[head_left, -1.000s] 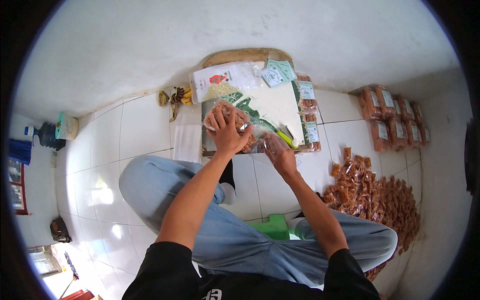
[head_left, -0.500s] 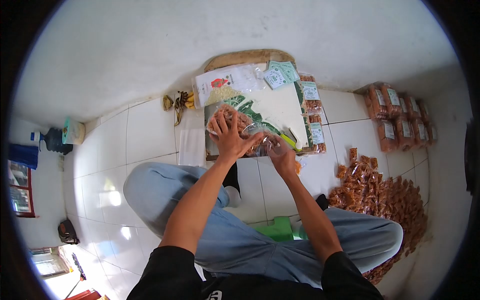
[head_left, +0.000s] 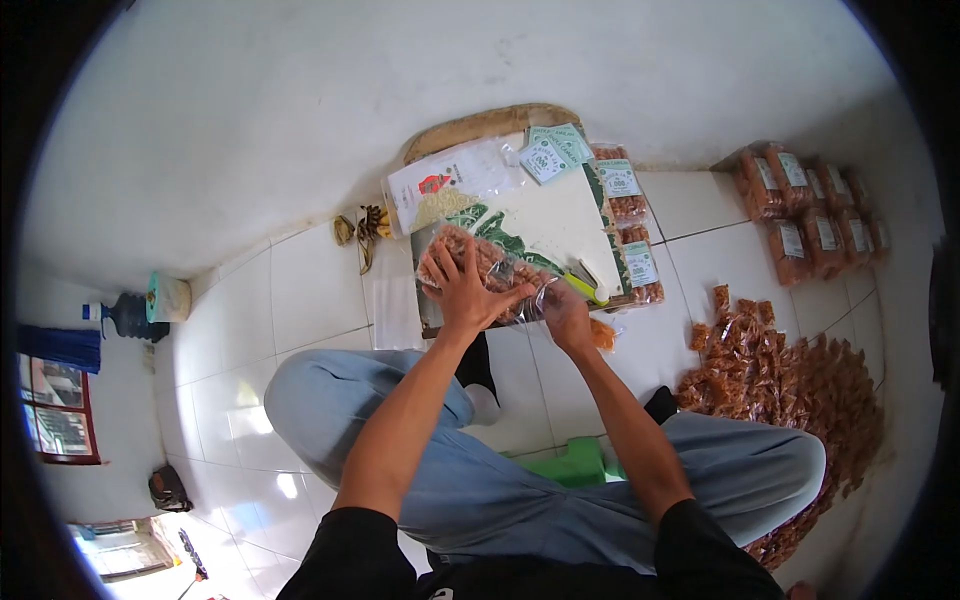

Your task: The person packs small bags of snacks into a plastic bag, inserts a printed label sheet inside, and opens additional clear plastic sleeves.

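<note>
A clear plastic bag (head_left: 497, 262) packed with small reddish-brown pieces lies on the near part of a low table (head_left: 545, 215). My left hand (head_left: 464, 298) rests on top of the bag with its fingers spread and its thumb stretched to the right. My right hand (head_left: 568, 316) is closed around the bag's loose right end; its fingertips are partly hidden by the plastic. Just right of that hand lies a green and white stapler (head_left: 588, 287). Farther back on the table is a stack of printed labels (head_left: 550, 158).
Labelled filled bags (head_left: 641, 264) line the table's right edge. Flat clear plastic bags (head_left: 470, 175) lie at its back left. Bananas (head_left: 376, 222) sit beside it. On the floor at right are stacked labelled packs (head_left: 790, 180) and a heap of small packets (head_left: 745, 365). A green object (head_left: 565, 465) is between my legs.
The bag's right end has been drawn closer together by my right hand. My left hand stays spread on the bag. The whole view has shifted slightly.
</note>
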`<state>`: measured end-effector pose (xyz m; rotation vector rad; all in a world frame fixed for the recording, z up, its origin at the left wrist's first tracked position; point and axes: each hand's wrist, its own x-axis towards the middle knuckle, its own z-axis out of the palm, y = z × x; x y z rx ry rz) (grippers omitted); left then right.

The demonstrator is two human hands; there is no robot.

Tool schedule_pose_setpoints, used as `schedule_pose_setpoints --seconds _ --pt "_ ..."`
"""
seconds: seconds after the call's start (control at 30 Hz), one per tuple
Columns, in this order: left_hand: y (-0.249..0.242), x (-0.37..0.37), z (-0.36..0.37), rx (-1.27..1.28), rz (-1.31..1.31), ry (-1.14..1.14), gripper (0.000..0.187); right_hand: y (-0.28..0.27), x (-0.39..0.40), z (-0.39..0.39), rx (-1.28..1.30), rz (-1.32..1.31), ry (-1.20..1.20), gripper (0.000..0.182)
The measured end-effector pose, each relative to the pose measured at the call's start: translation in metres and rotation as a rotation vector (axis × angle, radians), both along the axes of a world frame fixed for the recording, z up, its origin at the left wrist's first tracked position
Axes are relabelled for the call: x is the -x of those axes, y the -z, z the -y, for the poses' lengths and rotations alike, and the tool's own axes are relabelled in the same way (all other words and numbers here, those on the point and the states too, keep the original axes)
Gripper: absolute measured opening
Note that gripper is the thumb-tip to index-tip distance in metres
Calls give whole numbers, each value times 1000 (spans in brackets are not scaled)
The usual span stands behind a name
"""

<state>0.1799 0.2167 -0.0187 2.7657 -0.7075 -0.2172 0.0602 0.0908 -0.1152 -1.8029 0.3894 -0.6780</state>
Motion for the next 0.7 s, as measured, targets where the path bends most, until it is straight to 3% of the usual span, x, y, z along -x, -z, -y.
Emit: schedule_pose_setpoints --seconds 0.1,0.17,0.2,0.3,0.37,0.4,0.47,0.6,0.67,0.7 --pt "4 -1 -1 19 -2 -1 139 -19 1 0 33 -99 4 42" --pt "6 -1 -1 64 92 32 134 -34 1 4 -239 -182 -133 45" --pt "4 -1 -2 55 99 37 134 -38 2 6 -248 -174 -131 45" --pt "0 -7 -3 4 267 176 118 -37 2 7 -336 -227 -161 43" --pt "-2 -16 0 59 484 487 96 -39 -1 4 -398 -217 -109 38" --pt "-3 -22 2 55 484 493 96 -43 -1 3 -404 -215 -106 38" --pt "-4 -33 9 73 283 802 69 -54 2 3 -395 -229 -100 41" --pt "0 -35 24 72 241 861 52 -52 -3 -1 -128 -23 -60 40" --pt "2 -30 28 151 177 866 40 -38 -12 -12 -854 360 -85 31" --pt "4 -29 29 148 179 870 40 -30 -11 -12 -856 365 -82 31"
